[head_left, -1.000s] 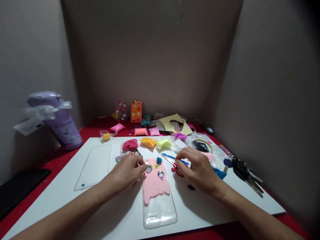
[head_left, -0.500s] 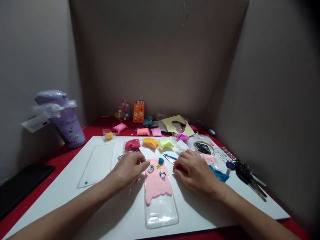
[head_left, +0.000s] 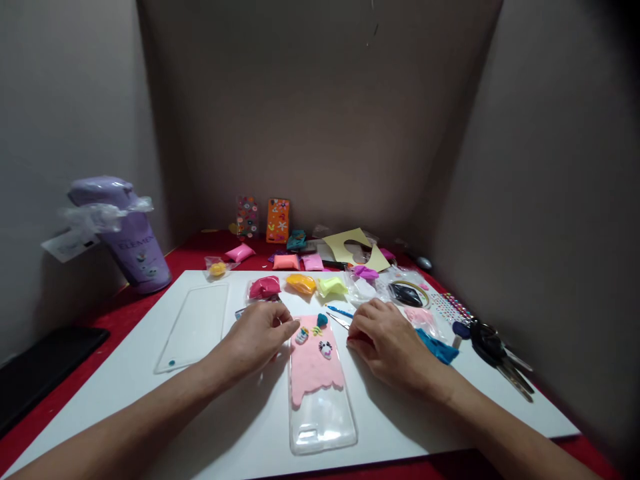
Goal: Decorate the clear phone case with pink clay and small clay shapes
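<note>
A clear phone case point(head_left: 320, 420) lies on the white board point(head_left: 125, 400), its upper half covered in pink clay point(head_left: 313, 370) with a teal blob point(head_left: 321, 321) and small charms point(head_left: 325, 348). My left hand point(head_left: 257, 339) has its fingertips pinched together at the case's upper left edge. My right hand point(head_left: 387, 341) lies curled just right of the case, over the red handles of small scissors point(head_left: 338, 321), whose blades stick out towards the case top.
A second clear case point(head_left: 193, 327) lies to the left. Bagged clay lumps in magenta point(head_left: 264, 287), orange point(head_left: 301, 284) and yellow-green point(head_left: 331, 287) line the board's far side. Keys point(head_left: 493, 347) lie at right, a purple container point(head_left: 127, 240) at left, decorated cases point(head_left: 276, 220) at the back.
My right hand has lowered onto the scissors' handles, now mostly hiding them. My left hand stayed at the case's edge. The view shifted slightly.
</note>
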### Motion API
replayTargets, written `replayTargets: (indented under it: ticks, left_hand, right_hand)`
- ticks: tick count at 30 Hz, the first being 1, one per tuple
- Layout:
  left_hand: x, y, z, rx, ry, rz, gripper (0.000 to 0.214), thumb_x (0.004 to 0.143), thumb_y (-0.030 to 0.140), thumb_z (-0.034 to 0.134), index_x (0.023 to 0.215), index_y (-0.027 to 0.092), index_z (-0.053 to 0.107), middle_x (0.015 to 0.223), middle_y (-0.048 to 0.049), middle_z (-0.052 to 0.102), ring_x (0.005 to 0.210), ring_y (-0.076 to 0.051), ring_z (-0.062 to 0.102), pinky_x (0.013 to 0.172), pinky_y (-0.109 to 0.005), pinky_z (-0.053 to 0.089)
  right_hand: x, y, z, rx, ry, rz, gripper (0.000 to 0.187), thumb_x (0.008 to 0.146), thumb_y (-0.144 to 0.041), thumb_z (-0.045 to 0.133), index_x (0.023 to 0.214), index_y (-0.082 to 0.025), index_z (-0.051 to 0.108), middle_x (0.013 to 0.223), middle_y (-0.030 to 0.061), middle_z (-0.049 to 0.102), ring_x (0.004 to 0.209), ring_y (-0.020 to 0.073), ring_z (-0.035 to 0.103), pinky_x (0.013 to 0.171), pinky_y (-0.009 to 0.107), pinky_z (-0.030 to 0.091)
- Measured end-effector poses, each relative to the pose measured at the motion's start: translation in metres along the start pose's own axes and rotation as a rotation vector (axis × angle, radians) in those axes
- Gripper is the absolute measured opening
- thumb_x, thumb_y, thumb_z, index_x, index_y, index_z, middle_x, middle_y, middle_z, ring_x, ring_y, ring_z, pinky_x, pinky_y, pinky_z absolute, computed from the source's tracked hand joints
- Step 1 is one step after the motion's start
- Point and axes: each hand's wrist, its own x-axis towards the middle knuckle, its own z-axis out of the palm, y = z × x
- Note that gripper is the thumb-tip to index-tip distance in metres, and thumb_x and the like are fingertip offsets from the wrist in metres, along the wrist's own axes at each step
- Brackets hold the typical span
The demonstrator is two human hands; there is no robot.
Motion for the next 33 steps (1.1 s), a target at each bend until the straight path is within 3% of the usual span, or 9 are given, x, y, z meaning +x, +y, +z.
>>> replayTargets:
  ticks: [9, 18, 33]
  left_hand:
    - [0.0004, -0.0009, 0.0005, -0.024, 0.001, 0.001, 0.032, 0.078, 0.043, 0.051, 0.058, 0.019, 0.048, 0.040, 0.0045, 0.047, 0.040, -0.013, 0.048, 0.044, -0.023, 0.033]
    - [-0.0002, -0.0002, 0.0003, -0.009, 0.007, 0.009, 0.031, 0.078, 0.042, 0.051, 0.058, 0.019, 0.050, 0.041, 0.0035, 0.049, 0.041, -0.014, 0.049, 0.045, -0.024, 0.032]
    - [-0.0003, -0.0016, 0.0006, -0.009, 0.012, 0.016, 0.032, 0.080, 0.042, 0.051, 0.058, 0.019, 0.049, 0.041, 0.0046, 0.048, 0.041, -0.013, 0.048, 0.046, -0.024, 0.032]
  right_hand:
    - [0.0009, -0.0007, 0.0015, 0.025, 0.107, -0.018, 0.014, 0.072, -0.005, 0.056, 0.071, -0.019, 0.054, 0.073, 0.0032, 0.058, 0.076, 0.0197, 0.050, 0.068, 0.031, 0.036]
    - [-0.0002, 0.0055, 0.0063, 0.122, 0.259, -0.046, 0.015, 0.087, -0.011, 0.044, 0.087, -0.018, 0.058, 0.080, 0.0073, 0.061, 0.078, 0.0213, 0.052, 0.069, 0.033, 0.039]
    - [0.0013, 0.0029, 0.0029, 0.019, 0.324, -0.016, 0.029, 0.095, -0.025, 0.035, 0.068, -0.021, 0.045, 0.067, 0.0043, 0.050, 0.062, 0.0174, 0.045, 0.060, 0.031, 0.033]
